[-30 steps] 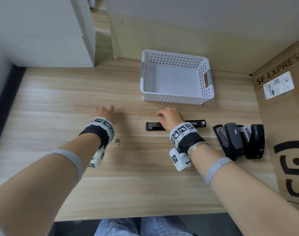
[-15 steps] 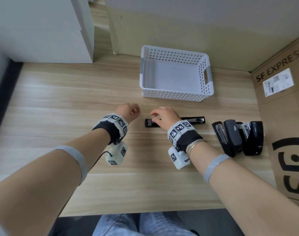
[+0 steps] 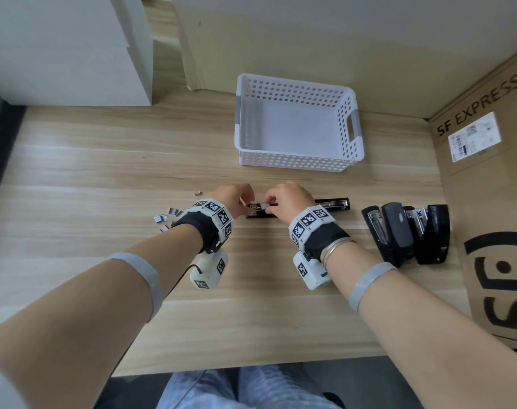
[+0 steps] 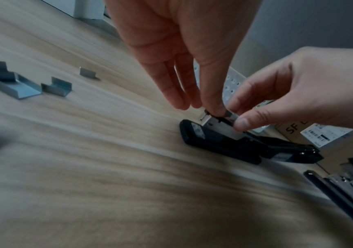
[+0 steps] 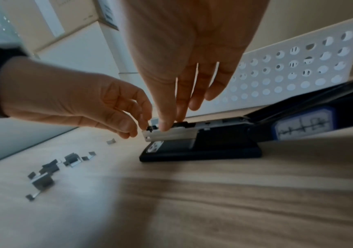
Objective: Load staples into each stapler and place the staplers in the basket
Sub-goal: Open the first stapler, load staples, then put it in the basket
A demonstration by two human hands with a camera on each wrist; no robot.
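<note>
Both hands pinch at the open stapler (image 3: 298, 208)'s metal magazine, left hand (image 3: 232, 197) at its front tip, right hand (image 3: 288, 197) gripping its sides, loose staples (image 3: 167, 217) lying nearby.

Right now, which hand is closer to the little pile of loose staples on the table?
Left. The left hand is just right of the loose staples; the right hand sits farther right, over the open stapler.

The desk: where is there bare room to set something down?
Bare wood lies near the front edge of the desk, below both wrists, and left of the basket. Crowded spots: loose staples beside the left hand, the open stapler under the right hand, and stacked staplers at right.
</note>
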